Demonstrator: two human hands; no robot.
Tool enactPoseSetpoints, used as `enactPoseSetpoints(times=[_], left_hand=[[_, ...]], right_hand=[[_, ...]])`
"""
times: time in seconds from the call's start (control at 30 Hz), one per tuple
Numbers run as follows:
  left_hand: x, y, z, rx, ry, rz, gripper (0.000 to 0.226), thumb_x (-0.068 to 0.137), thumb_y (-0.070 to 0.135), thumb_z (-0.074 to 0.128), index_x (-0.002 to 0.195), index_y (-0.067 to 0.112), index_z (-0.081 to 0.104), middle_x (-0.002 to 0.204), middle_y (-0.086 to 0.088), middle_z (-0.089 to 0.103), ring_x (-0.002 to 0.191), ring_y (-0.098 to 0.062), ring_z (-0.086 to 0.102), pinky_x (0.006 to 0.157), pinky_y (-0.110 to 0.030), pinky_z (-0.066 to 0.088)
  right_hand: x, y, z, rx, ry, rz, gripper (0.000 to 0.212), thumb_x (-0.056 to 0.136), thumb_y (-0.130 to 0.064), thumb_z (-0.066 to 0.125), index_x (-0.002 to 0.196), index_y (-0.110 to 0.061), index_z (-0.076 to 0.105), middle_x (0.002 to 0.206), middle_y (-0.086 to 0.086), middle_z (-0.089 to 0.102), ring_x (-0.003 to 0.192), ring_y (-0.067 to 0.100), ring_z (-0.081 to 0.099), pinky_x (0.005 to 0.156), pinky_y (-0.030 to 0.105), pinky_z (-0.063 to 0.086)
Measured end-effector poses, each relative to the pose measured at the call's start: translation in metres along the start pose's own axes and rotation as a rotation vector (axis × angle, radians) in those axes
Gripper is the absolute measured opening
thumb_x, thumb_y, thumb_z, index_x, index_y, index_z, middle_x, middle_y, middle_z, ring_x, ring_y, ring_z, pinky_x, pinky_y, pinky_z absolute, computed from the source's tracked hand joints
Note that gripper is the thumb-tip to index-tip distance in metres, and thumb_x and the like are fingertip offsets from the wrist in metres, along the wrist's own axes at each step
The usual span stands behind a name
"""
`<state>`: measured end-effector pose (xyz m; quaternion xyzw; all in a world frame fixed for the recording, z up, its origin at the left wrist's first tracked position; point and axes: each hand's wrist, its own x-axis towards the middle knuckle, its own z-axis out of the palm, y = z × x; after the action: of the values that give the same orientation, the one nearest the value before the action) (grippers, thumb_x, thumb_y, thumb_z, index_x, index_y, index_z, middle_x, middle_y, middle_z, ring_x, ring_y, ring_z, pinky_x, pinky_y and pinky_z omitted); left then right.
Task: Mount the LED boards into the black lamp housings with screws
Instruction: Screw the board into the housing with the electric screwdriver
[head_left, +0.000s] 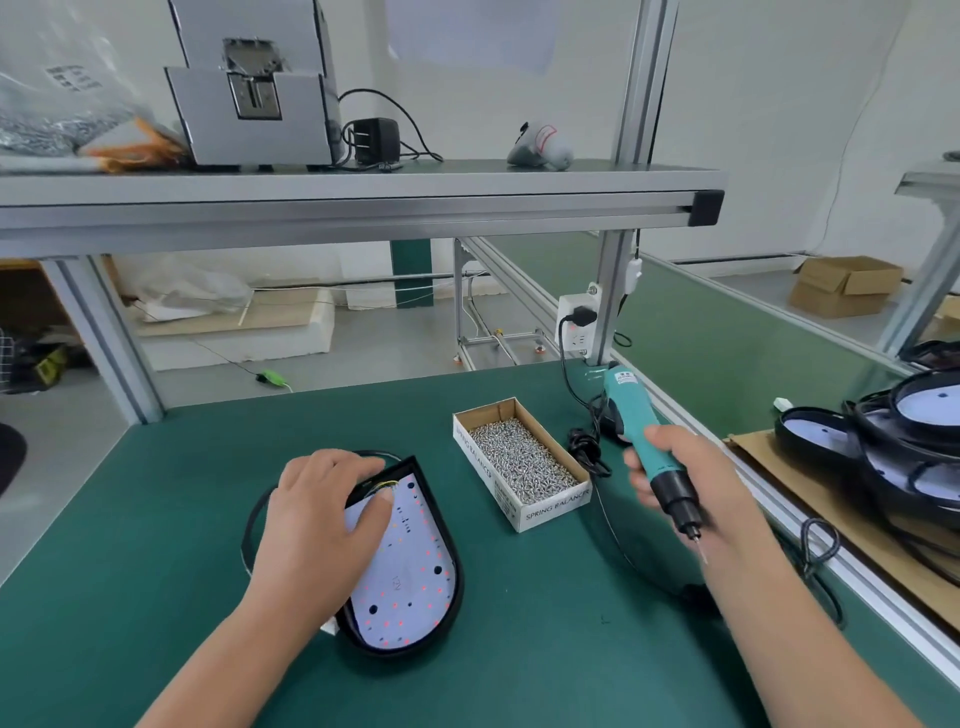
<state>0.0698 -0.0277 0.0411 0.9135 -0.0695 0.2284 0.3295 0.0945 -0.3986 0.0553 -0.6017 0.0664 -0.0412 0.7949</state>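
Green matting (156, 519) covers my bench under a metal shelf (363, 205); my left hand (317, 525) presses flat on the LED board (410, 582), right hand (670, 467) grips the screwdriver (649, 452).

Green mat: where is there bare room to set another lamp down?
Free: the mat in front between lamp housing and right hand holding the screwdriver; also left of the left hand. Crowded: right edge, with screw box, cable and stacked housings.

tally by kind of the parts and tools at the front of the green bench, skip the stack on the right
black D-shaped plastic lamp housing: 1
white LED board: 1
open cardboard box of silver screws: 1
teal electric screwdriver: 1
total: 4
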Motion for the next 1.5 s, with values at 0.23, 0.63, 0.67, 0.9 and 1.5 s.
enactPoseSetpoints(times=[0.23,0.63,0.67,0.9,1.5], left_hand=[[0.026,0.070,0.032,0.145,-0.274,0.317,0.025,0.105,0.037,0.050,0.114,0.032,0.072,0.095,0.016,0.068,0.103,-0.021,0.059,0.090,-0.041,0.047],[0.084,0.106,0.122,0.387,-0.694,0.368,0.025,0.102,0.028,0.058,0.116,0.038,0.076,0.113,0.012,0.076,0.109,-0.016,0.063,0.085,-0.041,0.028],[0.085,0.106,0.122,0.366,-0.713,0.358,0.023,0.102,0.028,0.060,0.114,0.039,0.076,0.115,0.013,0.075,0.110,-0.016,0.063,0.091,-0.042,0.033],[0.088,0.104,0.124,0.374,-0.751,0.335,0.017,0.100,0.015,0.057,0.100,0.025,0.071,0.107,0.005,0.073,0.103,-0.024,0.063,0.084,-0.037,0.039],[0.085,0.107,0.112,0.238,-0.638,0.227,0.016,0.102,0.018,0.055,0.099,0.025,0.068,0.107,0.008,0.071,0.104,-0.018,0.062,0.090,-0.039,0.051]], right_hand=[[0.003,0.009,0.023,0.210,-0.010,-0.013,0.022,0.103,-0.021,0.054,0.116,-0.005,0.059,0.079,0.007,0.064,0.056,0.015,0.053,0.044,0.023,0.042],[0.002,0.006,0.011,0.416,-0.141,-0.157,0.032,0.095,-0.030,0.056,0.118,-0.007,0.055,0.081,0.004,0.056,0.058,0.014,0.049,0.048,0.021,0.042],[0.003,0.005,0.011,0.417,-0.130,-0.153,0.033,0.093,-0.030,0.058,0.116,-0.007,0.056,0.081,0.004,0.057,0.058,0.014,0.049,0.048,0.021,0.042],[0.006,0.005,0.005,0.427,-0.104,-0.169,0.034,0.093,-0.029,0.060,0.118,-0.006,0.057,0.083,0.004,0.058,0.059,0.014,0.049,0.048,0.022,0.043],[-0.002,-0.001,0.012,0.374,-0.084,-0.186,0.031,0.092,-0.026,0.057,0.117,-0.008,0.052,0.081,0.004,0.058,0.058,0.014,0.048,0.048,0.021,0.043]])
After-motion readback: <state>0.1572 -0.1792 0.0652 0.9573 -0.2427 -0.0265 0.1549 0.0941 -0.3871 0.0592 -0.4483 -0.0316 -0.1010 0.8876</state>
